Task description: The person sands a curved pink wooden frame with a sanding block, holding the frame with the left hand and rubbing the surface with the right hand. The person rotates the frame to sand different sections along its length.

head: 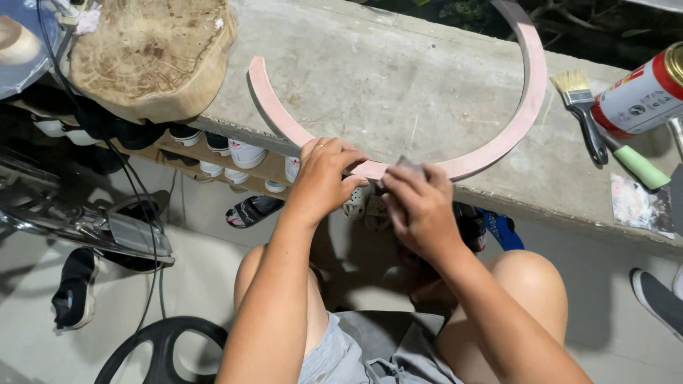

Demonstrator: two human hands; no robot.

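At the ledge's (427, 92) front edge, left hand (324, 178) clamps the pink arc (498, 146); right hand (420, 206) pinches sandpaper (411, 166) against it. Most of the arc looks unsanded yet.

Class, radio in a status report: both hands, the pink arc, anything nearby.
Left hand gripping the pink arc on the concrete ledge. Right hand pressing a small grey pad on it. Brush and can lie clear.

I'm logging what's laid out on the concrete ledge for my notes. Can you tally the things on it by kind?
Pink curved strip, under both hands: 1
Wood slab: 1
Paintbrush: 1
Red and white can: 1
Green-handled tool: 1
Smeared sheet: 1
Total: 6
The left hand steadies the strip; the right hand presses a small grey piece against it.
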